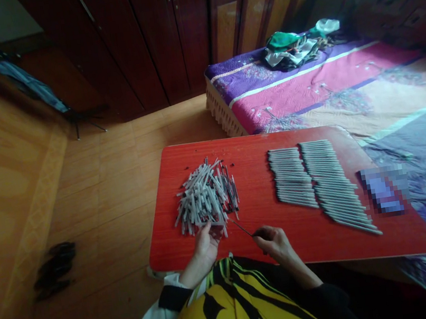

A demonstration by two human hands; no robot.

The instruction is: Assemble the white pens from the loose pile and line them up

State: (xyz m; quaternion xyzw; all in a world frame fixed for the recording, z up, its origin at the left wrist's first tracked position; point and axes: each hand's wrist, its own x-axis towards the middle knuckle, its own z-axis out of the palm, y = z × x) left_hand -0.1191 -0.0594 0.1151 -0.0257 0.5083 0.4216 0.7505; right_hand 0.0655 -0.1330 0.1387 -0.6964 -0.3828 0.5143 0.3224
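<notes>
A loose heap of white pen barrels and dark refills [206, 198] lies on the left part of a red table [261, 211]. My left hand [205, 243] rests at the near edge of that heap, its fingers curled on one white barrel. My right hand [273, 240] sits just to the right, pinching a thin dark refill [241, 227] that points up-left toward the left hand. Two neat rows of assembled pens [321, 186] lie side by side on the right half of the table.
A blurred purple rectangle [381, 190] lies at the table's right end. A bed with a pink and purple cover [325, 84] and a cloth bundle [296, 46] stands behind. Dark wardrobes [146, 36] line the back. Dark slippers [55, 268] lie on the wooden floor.
</notes>
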